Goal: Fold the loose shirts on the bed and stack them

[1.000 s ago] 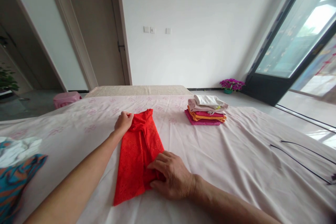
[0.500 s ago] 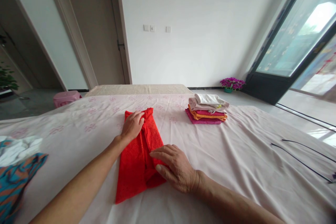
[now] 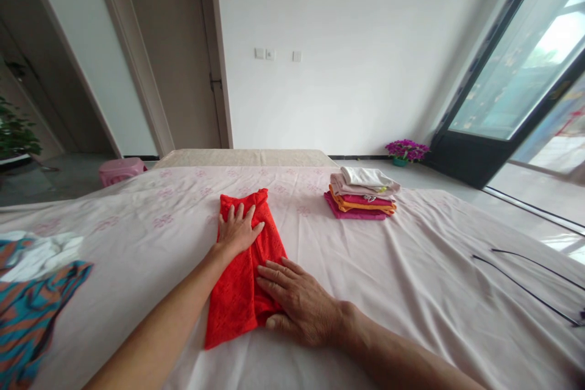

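Observation:
A red patterned garment (image 3: 233,304), folded into a long narrow shape, lies on a pale pink sheet (image 3: 393,304) in front of me. My left hand (image 3: 238,228) rests flat on its far half, fingers spread. Across the near right edge of the cloth lies my right hand (image 3: 299,304), palm down with its fingers stretched out and thumb toward me. Parts of the garment are hidden beneath both hands. Neither hand grips the fabric.
A stack of folded clothes (image 3: 361,195) stands at the far right. White cloth (image 3: 50,256) and a blue-orange striped garment (image 3: 43,311) lie at the left. Two thin dark cords (image 3: 525,289) cross the sheet at right. A pink stool (image 3: 121,170) stands beyond.
My left hand has gone from curled fingers at the garment's far end to lying flat and spread, slightly nearer. My right hand's fingers have flattened on the cloth. The view has shifted slightly.

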The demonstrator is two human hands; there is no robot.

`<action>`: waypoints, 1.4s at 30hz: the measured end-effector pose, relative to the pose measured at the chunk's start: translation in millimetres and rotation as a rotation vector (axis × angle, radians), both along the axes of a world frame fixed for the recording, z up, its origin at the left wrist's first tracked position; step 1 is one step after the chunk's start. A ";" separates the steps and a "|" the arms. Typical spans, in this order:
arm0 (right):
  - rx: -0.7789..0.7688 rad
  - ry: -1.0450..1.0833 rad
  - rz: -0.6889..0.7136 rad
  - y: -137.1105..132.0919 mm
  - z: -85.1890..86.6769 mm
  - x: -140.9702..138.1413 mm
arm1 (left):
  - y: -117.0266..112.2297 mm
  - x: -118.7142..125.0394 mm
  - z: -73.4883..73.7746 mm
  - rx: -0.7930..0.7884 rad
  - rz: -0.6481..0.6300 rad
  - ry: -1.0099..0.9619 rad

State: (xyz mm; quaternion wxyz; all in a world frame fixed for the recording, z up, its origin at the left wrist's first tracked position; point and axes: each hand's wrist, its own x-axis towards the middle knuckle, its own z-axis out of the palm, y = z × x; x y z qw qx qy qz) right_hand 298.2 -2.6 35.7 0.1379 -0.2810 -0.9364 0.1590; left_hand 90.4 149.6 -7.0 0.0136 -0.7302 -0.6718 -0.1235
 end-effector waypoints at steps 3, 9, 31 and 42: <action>0.004 -0.002 -0.004 -0.7 0.6 0.0 | -0.2 -1.7 -0.4 0.001 -0.013 -0.013; -0.003 0.009 0.017 0.1 0.9 0.0 | -1.4 -7.4 -1.3 0.107 -0.016 -0.039; 0.003 0.455 -0.422 17.3 -8.1 11.5 | -120.1 -86.9 25.0 0.251 -0.648 -0.140; 0.204 -0.098 0.079 9.7 13.9 52.8 | -181.9 -113.0 33.2 0.228 -0.968 0.014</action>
